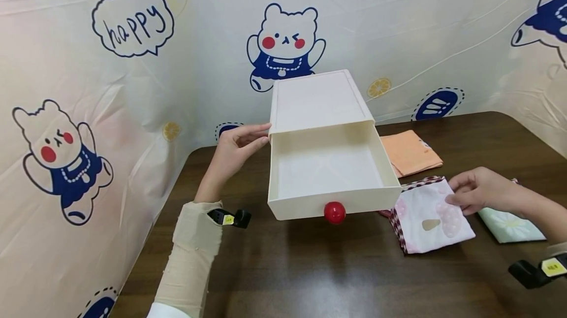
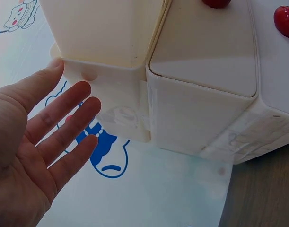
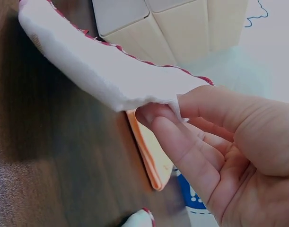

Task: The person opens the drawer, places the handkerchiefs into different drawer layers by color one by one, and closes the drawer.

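Observation:
A white drawer cabinet point(image 1: 316, 99) stands on the table, its top drawer point(image 1: 297, 205) pulled out, with a red knob point(image 1: 334, 212) on the front. Nothing lies inside that drawer. My left hand point(image 1: 235, 148) touches the cabinet's left side near the top front edge; in the left wrist view its fingers are extended and apart. Right of the drawer, my right hand point(image 1: 487, 190) pinches the edge of a folded white cloth point(image 1: 425, 229) with pink patterns and a dark red checked border. The right wrist view shows this cloth point(image 3: 97, 71) between thumb and fingers, raised above the table.
A folded orange cloth point(image 1: 409, 150) lies behind the white one, beside the cabinet. A folded pale green cloth point(image 1: 511, 224) with a flower lies under the right forearm. Lower drawers point(image 2: 205, 47) with red knobs show in the left wrist view. A printed curtain point(image 1: 204, 37) hangs behind the table.

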{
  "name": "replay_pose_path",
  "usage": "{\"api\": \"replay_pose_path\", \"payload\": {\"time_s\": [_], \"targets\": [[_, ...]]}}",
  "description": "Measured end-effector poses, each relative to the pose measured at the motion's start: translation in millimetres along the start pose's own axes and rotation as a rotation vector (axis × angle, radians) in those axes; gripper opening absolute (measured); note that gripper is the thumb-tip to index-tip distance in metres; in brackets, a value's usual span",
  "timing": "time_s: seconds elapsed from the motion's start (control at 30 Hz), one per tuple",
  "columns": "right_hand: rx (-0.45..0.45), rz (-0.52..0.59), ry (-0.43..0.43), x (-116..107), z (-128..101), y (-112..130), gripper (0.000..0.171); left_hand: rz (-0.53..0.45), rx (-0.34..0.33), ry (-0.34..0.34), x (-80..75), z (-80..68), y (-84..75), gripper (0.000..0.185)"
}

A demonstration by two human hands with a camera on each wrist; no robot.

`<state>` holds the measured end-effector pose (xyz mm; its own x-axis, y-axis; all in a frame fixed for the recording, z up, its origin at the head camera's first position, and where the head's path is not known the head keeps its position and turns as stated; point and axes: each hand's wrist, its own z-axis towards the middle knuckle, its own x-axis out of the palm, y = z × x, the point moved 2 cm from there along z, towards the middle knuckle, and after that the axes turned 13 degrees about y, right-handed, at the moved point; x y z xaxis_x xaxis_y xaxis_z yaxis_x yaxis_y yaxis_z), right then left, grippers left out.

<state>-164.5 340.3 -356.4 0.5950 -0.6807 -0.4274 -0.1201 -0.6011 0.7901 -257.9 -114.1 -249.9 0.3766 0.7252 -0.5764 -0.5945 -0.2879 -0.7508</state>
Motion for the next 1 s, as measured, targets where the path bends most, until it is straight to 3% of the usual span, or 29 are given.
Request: {"api": "replay_pose_path", "payload": {"time_s": [0.73,1.0], "targets": [[0.066,-0.073,-0.051,-12.1,-9.6,14.7,0.035,-0.001,-0.003,-0.003,0.4,-0.8,1.0,0.031],[0.015,-0.088,-0.071,-20.1,-13.0,19.1,0.033,0.01,-0.001,-0.004,0.2,-0.8,0.5,0.031]]}}
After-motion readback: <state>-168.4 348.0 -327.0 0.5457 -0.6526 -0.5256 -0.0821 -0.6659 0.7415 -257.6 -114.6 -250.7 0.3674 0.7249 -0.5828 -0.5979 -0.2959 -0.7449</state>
